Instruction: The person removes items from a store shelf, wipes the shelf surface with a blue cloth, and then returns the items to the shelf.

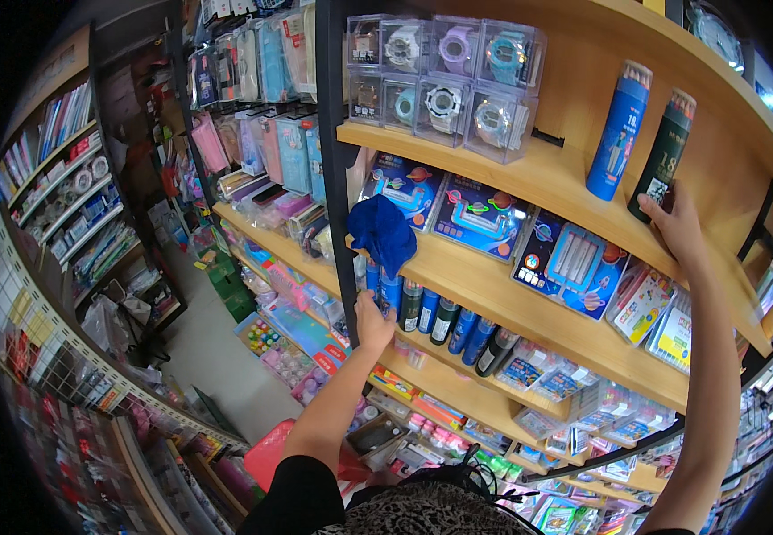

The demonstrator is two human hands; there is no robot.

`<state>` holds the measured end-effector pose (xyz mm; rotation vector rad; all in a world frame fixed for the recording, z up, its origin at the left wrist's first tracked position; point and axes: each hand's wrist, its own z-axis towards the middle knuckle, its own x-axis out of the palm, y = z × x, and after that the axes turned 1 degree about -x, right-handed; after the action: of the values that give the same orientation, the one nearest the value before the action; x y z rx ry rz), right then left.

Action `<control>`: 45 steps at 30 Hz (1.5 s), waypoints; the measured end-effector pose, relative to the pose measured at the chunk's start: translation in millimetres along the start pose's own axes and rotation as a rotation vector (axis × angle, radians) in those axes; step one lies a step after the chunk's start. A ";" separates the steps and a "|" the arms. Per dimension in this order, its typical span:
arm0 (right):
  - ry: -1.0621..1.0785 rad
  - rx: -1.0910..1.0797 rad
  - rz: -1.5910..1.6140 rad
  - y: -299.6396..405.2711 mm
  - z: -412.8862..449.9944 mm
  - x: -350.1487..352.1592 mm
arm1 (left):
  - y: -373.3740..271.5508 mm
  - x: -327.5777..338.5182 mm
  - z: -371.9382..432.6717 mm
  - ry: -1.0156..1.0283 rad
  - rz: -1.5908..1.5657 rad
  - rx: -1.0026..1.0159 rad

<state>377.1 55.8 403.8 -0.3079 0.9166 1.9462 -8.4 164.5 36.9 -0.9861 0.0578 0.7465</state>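
My right hand grips the lower part of a dark green tube of coloured pencils, which stands tilted in the view on the upper wooden shelf. Just left of it is a blue tube of coloured pencils. Lower down at the left, my left hand has its fingers and thumb around the lower part of a blue pencil tube, at the left end of a row of blue and dark tubes. A bunched blue cloth hangs over the shelf edge above that hand.
Clear boxes of watches are stacked on the upper shelf. Blue space-patterned sets stand on the shelf below. A black upright post is near my left hand. Hanging pencil cases and an aisle floor lie to the left.
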 end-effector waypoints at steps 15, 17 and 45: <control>0.012 0.059 0.094 1.0 -2.2 2.4 | -27.8 -12.1 26.3 -0.144 -0.033 0.131; 0.015 0.073 0.099 2.8 -2.3 3.6 | -35.4 -13.5 28.8 -0.125 0.008 0.126; 0.035 0.098 0.055 11.5 -3.8 2.0 | -23.3 -15.4 26.8 -0.067 0.124 0.337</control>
<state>365.9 51.1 405.6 -0.2634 1.0496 1.9437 -13.6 169.2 74.9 -0.6401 0.1825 0.8509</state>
